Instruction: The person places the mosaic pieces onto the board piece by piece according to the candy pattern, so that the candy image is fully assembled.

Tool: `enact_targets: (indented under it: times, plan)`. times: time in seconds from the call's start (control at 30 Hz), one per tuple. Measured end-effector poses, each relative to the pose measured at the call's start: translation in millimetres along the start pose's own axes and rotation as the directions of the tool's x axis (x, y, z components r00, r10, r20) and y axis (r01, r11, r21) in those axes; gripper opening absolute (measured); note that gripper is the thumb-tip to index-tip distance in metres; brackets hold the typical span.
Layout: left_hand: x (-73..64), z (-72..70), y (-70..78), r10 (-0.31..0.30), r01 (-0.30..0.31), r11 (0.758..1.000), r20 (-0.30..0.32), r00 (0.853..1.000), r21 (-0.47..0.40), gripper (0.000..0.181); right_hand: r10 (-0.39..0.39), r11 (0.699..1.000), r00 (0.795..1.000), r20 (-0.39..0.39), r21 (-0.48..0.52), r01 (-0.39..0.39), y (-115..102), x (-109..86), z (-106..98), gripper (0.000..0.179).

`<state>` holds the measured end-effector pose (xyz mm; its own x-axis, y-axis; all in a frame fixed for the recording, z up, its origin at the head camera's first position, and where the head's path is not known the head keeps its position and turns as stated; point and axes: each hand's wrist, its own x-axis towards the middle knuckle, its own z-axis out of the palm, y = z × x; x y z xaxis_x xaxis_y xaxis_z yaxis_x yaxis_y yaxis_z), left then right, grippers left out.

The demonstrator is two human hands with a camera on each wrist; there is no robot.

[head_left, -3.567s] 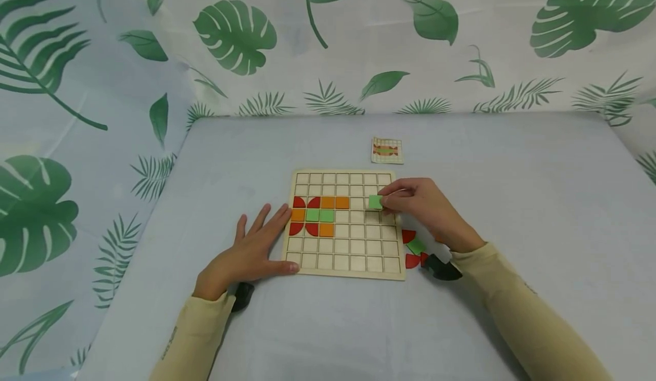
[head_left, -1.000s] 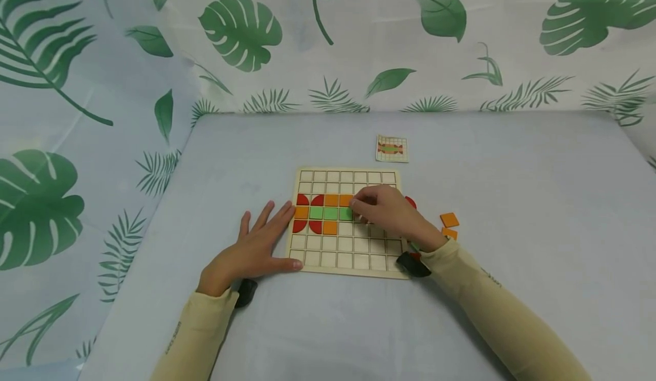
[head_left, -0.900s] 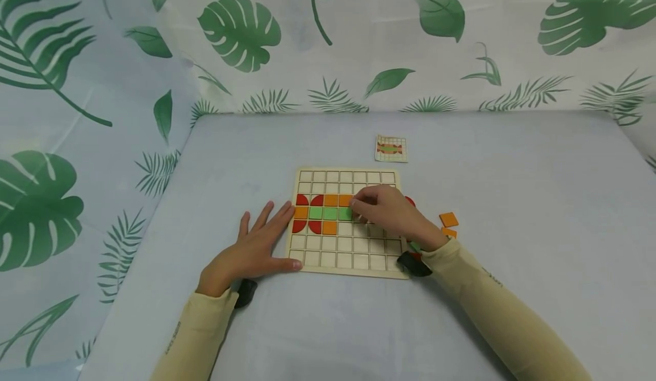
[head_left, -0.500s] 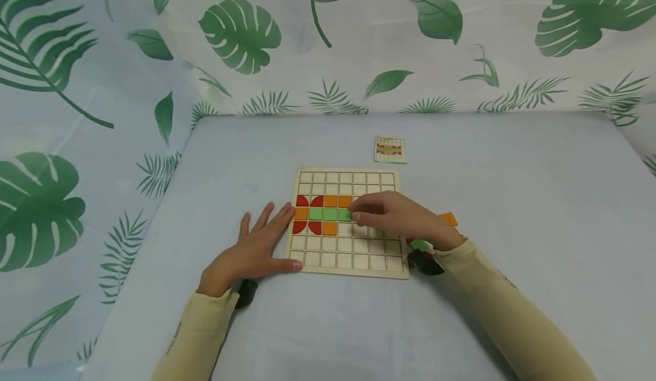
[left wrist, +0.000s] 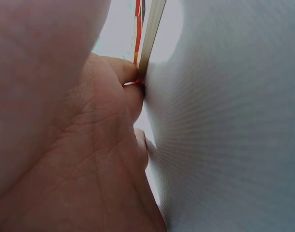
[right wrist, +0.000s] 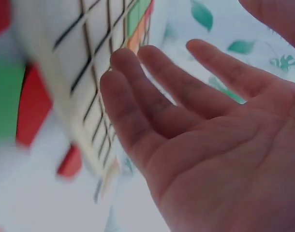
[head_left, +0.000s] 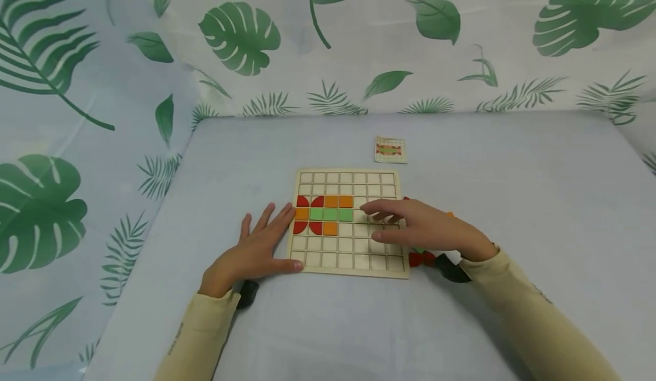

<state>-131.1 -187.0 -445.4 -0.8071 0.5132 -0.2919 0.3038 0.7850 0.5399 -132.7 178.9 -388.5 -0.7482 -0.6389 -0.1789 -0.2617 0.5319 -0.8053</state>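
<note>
A square wooden grid board point(head_left: 348, 261) lies on the table. On its left part sit red quarter-circle tiles point(head_left: 301, 228), orange square tiles point(head_left: 331, 201) and a row of green square tiles point(head_left: 330, 214). My left hand point(head_left: 251, 255) lies spread at the board's left side, fingertips and thumb against its edge; the left wrist view shows the palm close beside that edge. Over the board's right half hovers my right hand point(head_left: 420, 227), fingers extended and apart from the thumb. In the right wrist view this hand point(right wrist: 200, 125) holds nothing.
Loose red tiles point(head_left: 421, 259) and a bit of a green tile point(head_left: 419, 250) lie by the board's right edge, partly hidden under my right hand. Behind the board is a small pattern card point(head_left: 390, 150). A leaf-print cloth point(head_left: 328, 56) hangs at the back.
My right hand brought a green tile to the end of the green row, pressed there, then let go and drew back to the right, its fingers spreading. The left hand stayed at the board's edge.
</note>
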Motion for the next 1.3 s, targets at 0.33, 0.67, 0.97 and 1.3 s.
enact_targets:
  times: [0.33,0.67,0.97,1.3]
  plan:
    - [0.2,0.6,-2.6,0.000,0.000,1.000,-0.008,1.000,-0.002,0.116,0.161,0.940,0.979,-0.123,-0.283,-0.190,14.7,-19.9,-17.4,0.071]
    - [-0.4,0.5,-2.3,0.002,-0.002,1.000,-0.014,1.000,-0.006,0.115,0.281,0.791,0.948,-0.146,-0.525,-0.315,21.0,-19.2,-18.3,0.059]
    - [-0.1,0.8,-2.4,0.009,-0.009,1.000,-0.017,1.000,-0.002,0.115,0.284,0.773,0.953,-0.109,-0.562,-0.295,25.1,-18.6,-17.1,0.040]
    - [-0.3,2.1,-2.1,0.013,-0.013,1.000,-0.018,1.000,-0.001,0.115,0.300,0.837,0.949,-0.098,-0.450,-0.311,32.0,-16.7,-22.9,0.030]
